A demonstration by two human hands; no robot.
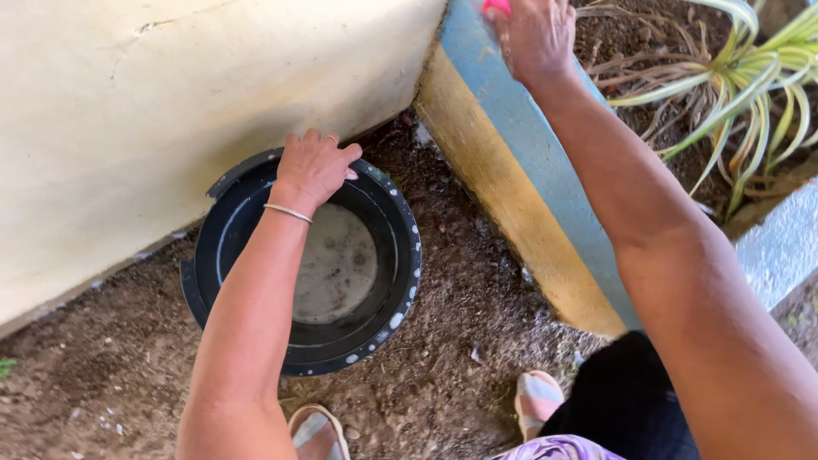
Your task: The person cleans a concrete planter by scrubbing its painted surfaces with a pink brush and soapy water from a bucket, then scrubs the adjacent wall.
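Standing: two sandalled feet at the bottom edge, one sandal point(319, 433) left, one sandal point(537, 399) right, on bare brown soil point(460, 281).
Bucket: one black bucket point(388, 281), round, white paint flecks along its rim, sits on the soil against the cream wall point(170, 102); cloudy grey water in its bottom.
Left hand: the left hand point(313, 169) lies over the bucket's far rim, fingers curled over the edge and gripping it; one thin bracelet at the wrist, one ring on a finger.
Curb: one low border runs away to the right of the bucket, yellow side point(503, 196), blue top point(528, 136).
Right hand: the right hand point(535, 34) reaches over the blue top at the upper edge, closed around one pink object point(497, 7), mostly cut off by the frame; what it is cannot be told.
Plant: one striped green-and-cream leafy plant point(750, 77) in the bed beyond the curb.
Labels: no package or sign in view to describe.
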